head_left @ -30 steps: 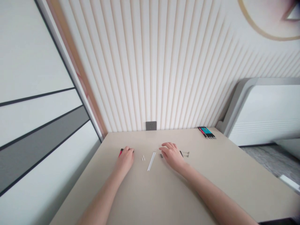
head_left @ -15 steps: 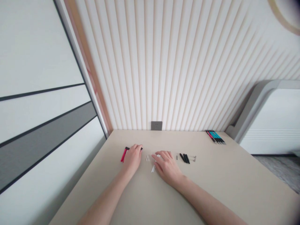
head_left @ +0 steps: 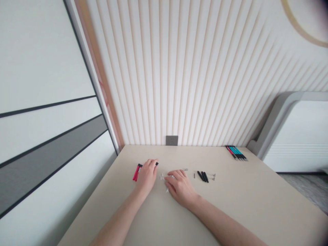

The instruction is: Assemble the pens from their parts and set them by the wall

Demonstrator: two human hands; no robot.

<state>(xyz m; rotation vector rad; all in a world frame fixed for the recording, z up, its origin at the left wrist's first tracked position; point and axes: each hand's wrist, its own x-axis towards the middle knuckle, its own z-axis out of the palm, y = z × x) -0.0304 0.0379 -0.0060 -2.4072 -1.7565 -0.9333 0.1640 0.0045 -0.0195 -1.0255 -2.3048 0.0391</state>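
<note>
My left hand (head_left: 148, 175) is closed above the table's left part, and a black-ended pen part (head_left: 156, 164) pokes out past its fingertips; the rest of that part is hidden in the hand. Just left of it lie pink pen barrels (head_left: 136, 173) with black ends. My right hand (head_left: 181, 186) rests low with curled fingers over thin white tubes (head_left: 167, 190), which its fingers mostly cover. Between the two hands sit small whitish pieces (head_left: 162, 176). How firmly the right fingers grip is hard to see.
To the right lie black pen grips (head_left: 203, 176), small dark springs (head_left: 194, 175) and metallic clip-like pieces (head_left: 213, 177). A row of blue and pink pens (head_left: 236, 152) lies at the table's back right. Behind the table (head_left: 217, 212) is a ribbed wall with a socket (head_left: 172, 140).
The view has tilted up slightly. My right fingers have drawn in over the white tubes, so less of them shows. My left hand has shifted slightly right of the pink barrels.
</note>
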